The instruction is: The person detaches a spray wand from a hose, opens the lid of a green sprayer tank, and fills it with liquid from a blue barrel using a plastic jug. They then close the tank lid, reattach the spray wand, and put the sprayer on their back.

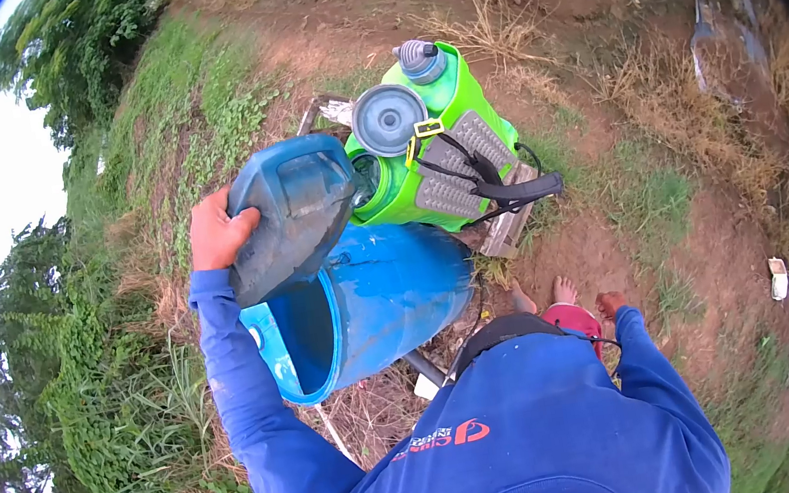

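From my remote seat, I am seeing the left hand (pixel 223 232) closing firmly around the dull-blue, dirt-smeared plastic jug (pixel 293 205), left of the frame's centre. The jug is lying to the hand's right, its long axis running from lower left to upper right, its far end overlapping the open filling mouth (pixel 368 180) of the bright-green plastic backpack tank (pixel 465 171); I cannot be telling whether they are touching. The right hand (pixel 612 305) is resting well apart, right of centre, loosely curled, its contents hidden.
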### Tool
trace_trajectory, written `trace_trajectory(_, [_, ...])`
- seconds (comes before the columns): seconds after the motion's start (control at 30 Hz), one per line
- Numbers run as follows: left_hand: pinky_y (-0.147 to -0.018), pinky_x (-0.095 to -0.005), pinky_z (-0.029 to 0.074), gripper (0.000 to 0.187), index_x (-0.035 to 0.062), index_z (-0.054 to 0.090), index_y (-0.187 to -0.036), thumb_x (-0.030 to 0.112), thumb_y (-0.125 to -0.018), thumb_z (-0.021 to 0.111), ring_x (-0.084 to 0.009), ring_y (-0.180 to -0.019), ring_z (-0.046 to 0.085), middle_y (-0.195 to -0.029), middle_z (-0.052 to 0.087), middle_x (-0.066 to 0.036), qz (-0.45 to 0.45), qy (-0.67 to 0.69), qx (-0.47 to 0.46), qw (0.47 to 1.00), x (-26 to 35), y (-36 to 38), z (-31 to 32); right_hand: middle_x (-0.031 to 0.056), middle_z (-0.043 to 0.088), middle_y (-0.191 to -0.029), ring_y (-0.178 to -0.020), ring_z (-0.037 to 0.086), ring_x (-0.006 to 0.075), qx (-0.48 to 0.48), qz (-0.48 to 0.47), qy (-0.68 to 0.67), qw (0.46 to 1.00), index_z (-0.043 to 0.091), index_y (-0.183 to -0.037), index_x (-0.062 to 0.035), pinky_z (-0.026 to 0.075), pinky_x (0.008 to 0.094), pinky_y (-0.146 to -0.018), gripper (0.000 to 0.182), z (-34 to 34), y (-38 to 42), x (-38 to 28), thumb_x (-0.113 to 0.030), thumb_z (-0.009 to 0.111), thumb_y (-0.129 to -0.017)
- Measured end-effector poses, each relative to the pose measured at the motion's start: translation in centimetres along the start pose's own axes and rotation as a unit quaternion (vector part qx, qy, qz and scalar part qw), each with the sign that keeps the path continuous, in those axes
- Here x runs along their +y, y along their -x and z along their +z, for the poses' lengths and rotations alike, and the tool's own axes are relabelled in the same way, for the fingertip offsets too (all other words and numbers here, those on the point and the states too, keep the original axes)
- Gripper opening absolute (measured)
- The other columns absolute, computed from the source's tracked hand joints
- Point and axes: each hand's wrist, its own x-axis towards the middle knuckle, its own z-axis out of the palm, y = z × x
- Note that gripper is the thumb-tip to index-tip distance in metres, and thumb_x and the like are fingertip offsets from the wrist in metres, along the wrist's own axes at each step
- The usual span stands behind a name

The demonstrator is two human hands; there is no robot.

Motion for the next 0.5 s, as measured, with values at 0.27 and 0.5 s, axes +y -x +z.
trace_trajectory(0.27, [-0.068, -0.0412, 0.051, 0.035, 0.0012, 0.072, -0.091, 0.026, -0.066, 0.068, -0.0318, -0.067, 0.067, -0.072, 0.067, -0.019, 0.005, -0.012, 0.001, 1.0, 0.7, -0.1, 0.1, 0.0071, 0.056, -0.074, -0.055, 0.053, 0.0207, -0.007, -0.027, 0.005, 1.0, 0.063, -0.087, -0.0049, 0.046, 0.0385, -0.045, 0.022, -0.7, -1.8, 0.6, -0.026, 0.063, -0.081])
trace_trajectory(0.5, [-0.063, -0.0386, 0.049, 0.032, -0.0009, 0.07, -0.089, 0.022, -0.067, 0.067, -0.0258, -0.062, 0.064, -0.067, 0.065, -0.015, -0.016, 0.023, 0.033, 0.999, -0.5, 1.1, 0.7, 0.0091, 0.06, -0.076, -0.056, 0.055, 0.0211, -0.004, -0.021, 0.027, 0.999, 0.063, -0.088, -0.0034, 0.046, 0.0374, -0.046, 0.025, -1.1, -1.5, 0.3, -0.027, 0.064, -0.08])
